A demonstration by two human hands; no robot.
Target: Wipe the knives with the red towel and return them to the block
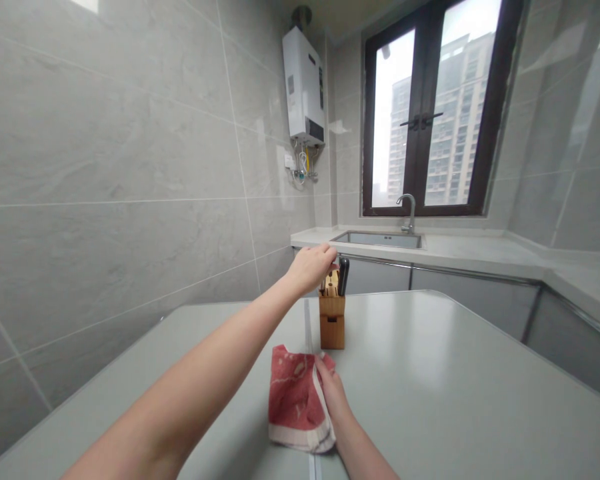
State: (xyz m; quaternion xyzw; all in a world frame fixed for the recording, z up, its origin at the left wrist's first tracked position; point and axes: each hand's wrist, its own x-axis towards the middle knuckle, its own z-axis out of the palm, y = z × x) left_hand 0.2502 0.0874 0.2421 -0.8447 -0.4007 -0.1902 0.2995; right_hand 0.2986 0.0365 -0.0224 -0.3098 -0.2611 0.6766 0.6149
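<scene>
Grey tiles cover the walls (130,133) of our kitchen, where a dark-framed window (419,120) looks out on a tall building (460,113). Left of it hangs a white heater (304,87), with pipes and a yellow hose (307,159) beneath. Along the far side and the right we see a pale counter (470,243) over grey cabinets (475,283), with a sink (380,239) and a tap (411,212) under the window. Before us spreads a pale, glossy bench (405,373), a seam (308,327) running down it towards us. Markings on the heater's dark panel are too small for us to read.

Our left arm (215,360) stretches forward over the bench, the left hand (313,268) bent down at the left of a wooden block's (333,320) top; its fingers are curled, but we cannot tell whether they grasp anything. The block stands upright on the bench, a black handle (344,273) rising from its right side. Nearer us, our right hand (331,387) grasps the right edge of a folded red cloth (295,393) with white trim.
</scene>
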